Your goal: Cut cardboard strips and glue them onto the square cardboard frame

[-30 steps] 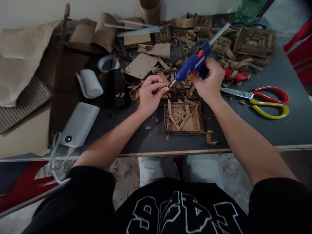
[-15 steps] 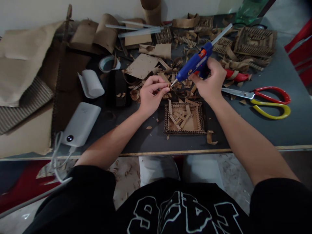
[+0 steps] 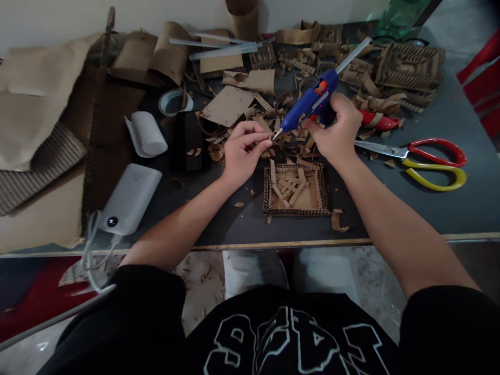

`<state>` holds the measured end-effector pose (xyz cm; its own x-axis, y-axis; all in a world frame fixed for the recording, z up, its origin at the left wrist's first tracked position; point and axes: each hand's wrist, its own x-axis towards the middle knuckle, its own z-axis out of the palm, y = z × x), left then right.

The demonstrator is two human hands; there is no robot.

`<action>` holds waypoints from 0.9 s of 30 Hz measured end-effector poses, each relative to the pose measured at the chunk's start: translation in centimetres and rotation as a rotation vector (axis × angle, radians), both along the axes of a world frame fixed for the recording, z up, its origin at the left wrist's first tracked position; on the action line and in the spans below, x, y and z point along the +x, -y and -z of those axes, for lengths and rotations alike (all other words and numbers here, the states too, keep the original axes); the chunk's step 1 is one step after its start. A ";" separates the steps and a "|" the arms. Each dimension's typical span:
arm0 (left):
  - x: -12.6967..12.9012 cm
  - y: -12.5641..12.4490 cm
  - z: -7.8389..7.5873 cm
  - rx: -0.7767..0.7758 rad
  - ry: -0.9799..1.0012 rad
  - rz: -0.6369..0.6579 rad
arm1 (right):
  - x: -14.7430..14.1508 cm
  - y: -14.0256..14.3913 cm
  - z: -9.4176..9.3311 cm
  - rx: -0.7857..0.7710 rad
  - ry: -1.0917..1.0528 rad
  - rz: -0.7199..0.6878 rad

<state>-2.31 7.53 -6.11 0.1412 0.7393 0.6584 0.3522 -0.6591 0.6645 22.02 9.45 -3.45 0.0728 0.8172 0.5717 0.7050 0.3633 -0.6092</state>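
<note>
My right hand [image 3: 336, 129] grips a blue glue gun [image 3: 308, 103] with a clear glue stick poking out its back. Its metal tip points down-left at a small cardboard strip [image 3: 262, 140] pinched between the fingers of my left hand [image 3: 241, 149]; nozzle and strip nearly touch. Just below both hands lies a square corrugated cardboard frame [image 3: 321, 188] with several short strips glued inside it, on the dark grey table [image 3: 425, 205].
Red-and-yellow scissors [image 3: 425, 154] lie right of my right hand. A white power bank [image 3: 129, 198] with cable sits at front left, a white paper roll [image 3: 146, 134] and tape ring [image 3: 172, 101] behind it. Cardboard scraps, sheets and finished lattice pieces [image 3: 410, 65] crowd the back.
Almost nothing: the glue gun's tip stays at the strip in my left hand; only the view shifts a touch.
</note>
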 end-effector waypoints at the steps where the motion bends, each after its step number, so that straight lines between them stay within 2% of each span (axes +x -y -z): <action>1: 0.0 0.0 0.0 -0.001 -0.002 -0.005 | 0.0 0.0 0.0 -0.008 -0.006 -0.001; 15: 0.4 0.1 -0.3 0.068 0.039 -0.031 | 0.2 -0.2 0.2 0.046 -0.008 -0.008; 27: 0.8 0.2 -0.3 0.097 0.186 0.060 | 0.5 -0.1 0.4 0.044 0.015 0.003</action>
<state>-1.51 7.33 -5.83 0.0529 0.6648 0.7451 0.1878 -0.7395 0.6465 22.49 9.53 -3.82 0.0668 0.7908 0.6085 0.7151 0.3873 -0.5819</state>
